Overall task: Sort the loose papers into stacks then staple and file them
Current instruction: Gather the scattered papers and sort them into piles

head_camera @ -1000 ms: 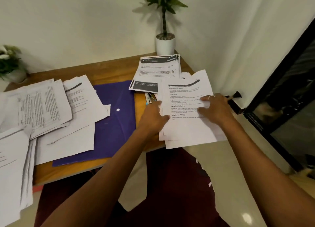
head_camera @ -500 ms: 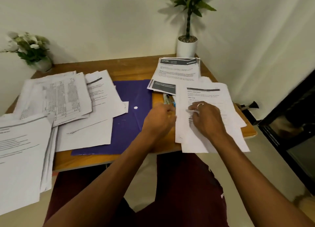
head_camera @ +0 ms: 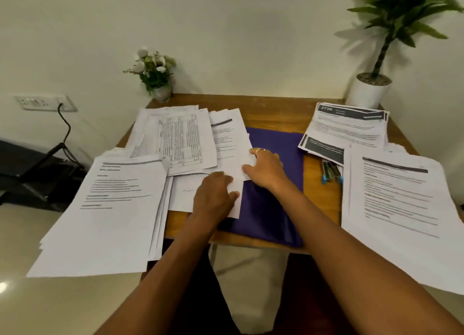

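The only legible mark was the number "2726", printed in pale digits on the dark header band [head_camera: 351, 112] of the top sheet of the far-right paper stack [head_camera: 349, 131], beside the white plant pot [head_camera: 367, 93]. The smaller lines next to that number, and those in the dark band lower on the same sheet, were too blurred to read. Headings and body print on the near-right stack [head_camera: 401, 201], the near-left stack [head_camera: 113, 209] and the column-printed sheet [head_camera: 180, 138] were likewise unreadable.
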`<action>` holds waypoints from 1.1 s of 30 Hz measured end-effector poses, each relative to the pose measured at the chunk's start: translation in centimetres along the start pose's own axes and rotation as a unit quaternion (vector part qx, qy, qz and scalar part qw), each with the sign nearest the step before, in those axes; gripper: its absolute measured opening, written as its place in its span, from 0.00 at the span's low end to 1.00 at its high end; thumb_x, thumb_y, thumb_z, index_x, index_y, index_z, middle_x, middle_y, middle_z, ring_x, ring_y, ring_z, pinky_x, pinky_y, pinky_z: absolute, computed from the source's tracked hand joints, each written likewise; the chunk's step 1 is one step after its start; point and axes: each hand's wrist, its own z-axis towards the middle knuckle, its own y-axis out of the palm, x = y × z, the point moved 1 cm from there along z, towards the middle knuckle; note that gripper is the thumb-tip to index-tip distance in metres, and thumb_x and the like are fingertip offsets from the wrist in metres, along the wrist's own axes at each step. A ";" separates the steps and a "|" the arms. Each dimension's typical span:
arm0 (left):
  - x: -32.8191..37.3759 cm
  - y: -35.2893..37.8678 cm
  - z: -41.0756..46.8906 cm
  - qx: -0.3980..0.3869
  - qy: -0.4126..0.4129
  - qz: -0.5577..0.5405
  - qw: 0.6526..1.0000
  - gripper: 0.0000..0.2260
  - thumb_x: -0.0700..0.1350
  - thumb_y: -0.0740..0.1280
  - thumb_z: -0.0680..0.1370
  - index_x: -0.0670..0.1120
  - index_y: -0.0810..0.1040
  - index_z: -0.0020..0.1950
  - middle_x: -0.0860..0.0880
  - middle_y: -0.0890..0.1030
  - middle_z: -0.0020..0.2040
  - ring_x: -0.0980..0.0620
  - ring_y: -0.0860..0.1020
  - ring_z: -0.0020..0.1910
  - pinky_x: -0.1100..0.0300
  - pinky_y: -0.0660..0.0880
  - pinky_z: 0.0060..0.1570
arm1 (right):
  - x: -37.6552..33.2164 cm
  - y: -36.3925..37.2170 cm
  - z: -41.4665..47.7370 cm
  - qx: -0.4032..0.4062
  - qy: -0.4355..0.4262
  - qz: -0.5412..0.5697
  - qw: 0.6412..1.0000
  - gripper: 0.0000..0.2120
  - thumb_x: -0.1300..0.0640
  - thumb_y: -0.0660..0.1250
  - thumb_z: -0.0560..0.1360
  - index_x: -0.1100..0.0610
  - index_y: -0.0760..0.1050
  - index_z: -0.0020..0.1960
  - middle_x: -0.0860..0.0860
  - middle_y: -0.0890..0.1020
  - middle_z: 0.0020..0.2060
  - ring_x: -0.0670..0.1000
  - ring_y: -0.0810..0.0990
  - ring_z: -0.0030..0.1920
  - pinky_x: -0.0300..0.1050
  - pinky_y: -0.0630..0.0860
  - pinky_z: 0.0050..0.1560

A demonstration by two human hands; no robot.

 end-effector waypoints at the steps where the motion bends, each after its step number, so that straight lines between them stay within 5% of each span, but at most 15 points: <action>1: -0.1 0.1 -0.1 0.000 0.002 0.001 1.000 0.23 0.51 0.71 0.79 0.46 0.75 0.73 0.46 0.72 0.74 0.46 0.70 0.73 0.53 0.65 0.71 | -0.5 0.1 0.5 -0.002 0.018 0.017 1.000 0.30 0.47 0.69 0.74 0.52 0.69 0.75 0.50 0.75 0.70 0.58 0.71 0.70 0.56 0.71 0.68; 4: -0.4 0.2 0.1 0.010 0.007 0.000 1.000 0.22 0.52 0.70 0.80 0.48 0.74 0.73 0.48 0.70 0.76 0.48 0.68 0.74 0.55 0.65 0.71 | -1.1 0.1 1.9 0.021 0.043 0.135 0.990 0.25 0.54 0.71 0.73 0.55 0.72 0.69 0.47 0.79 0.60 0.52 0.79 0.60 0.53 0.79 0.58; 9: -0.6 0.5 0.0 0.025 0.018 -0.019 0.999 0.21 0.50 0.71 0.80 0.48 0.75 0.73 0.48 0.72 0.74 0.49 0.69 0.73 0.56 0.66 0.70 | -1.5 0.4 2.3 0.036 0.075 0.211 0.974 0.22 0.59 0.73 0.75 0.55 0.73 0.66 0.51 0.82 0.58 0.52 0.84 0.51 0.55 0.84 0.50; 12: -0.8 0.7 -0.2 0.064 0.029 -0.010 0.997 0.25 0.51 0.75 0.77 0.47 0.76 0.72 0.45 0.72 0.73 0.46 0.68 0.73 0.51 0.66 0.72 | -1.6 0.1 2.1 0.035 0.082 0.238 0.967 0.04 0.59 0.69 0.77 0.52 0.76 0.51 0.50 0.85 0.53 0.51 0.84 0.47 0.57 0.85 0.46; 14: -1.2 0.8 -0.3 0.099 0.037 0.002 0.994 0.28 0.52 0.77 0.73 0.47 0.75 0.72 0.43 0.72 0.73 0.42 0.67 0.74 0.44 0.67 0.72 | -1.4 -1.1 1.4 0.055 0.084 0.247 0.964 0.06 0.59 0.65 0.79 0.51 0.75 0.44 0.51 0.84 0.48 0.51 0.84 0.45 0.53 0.85 0.45; 20: -0.8 0.4 -0.1 0.147 0.012 -0.158 0.976 0.26 0.56 0.72 0.78 0.48 0.73 0.72 0.48 0.73 0.70 0.48 0.71 0.69 0.51 0.72 0.65 | 3.2 -6.2 -3.3 0.112 0.090 0.315 0.938 0.07 0.59 0.64 0.81 0.51 0.77 0.55 0.45 0.83 0.46 0.46 0.82 0.45 0.41 0.77 0.39; 24: 1.9 0.4 0.2 0.079 -0.042 -0.297 0.951 0.26 0.56 0.70 0.79 0.50 0.70 0.75 0.51 0.73 0.69 0.51 0.75 0.65 0.59 0.71 0.60 | 7.1 -8.7 -7.3 0.114 0.117 0.371 0.914 0.10 0.61 0.65 0.81 0.49 0.77 0.59 0.42 0.82 0.48 0.45 0.82 0.48 0.39 0.77 0.40; 29: 6.0 1.1 0.4 0.029 0.016 -0.366 0.930 0.20 0.44 0.69 0.82 0.50 0.73 0.74 0.56 0.75 0.67 0.60 0.73 0.63 0.77 0.69 0.52 | 11.2 -10.2 -11.2 0.128 0.148 0.396 0.897 0.13 0.66 0.65 0.80 0.50 0.77 0.58 0.42 0.82 0.49 0.44 0.80 0.48 0.40 0.77 0.42; 33: 9.1 2.6 0.5 0.007 0.052 -0.368 0.928 0.17 0.39 0.67 0.82 0.50 0.78 0.70 0.53 0.78 0.69 0.54 0.78 0.64 0.65 0.77 0.61 | 14.0 -11.7 -13.4 0.143 0.142 0.398 0.895 0.16 0.65 0.69 0.77 0.49 0.77 0.60 0.43 0.83 0.53 0.47 0.80 0.54 0.42 0.75 0.47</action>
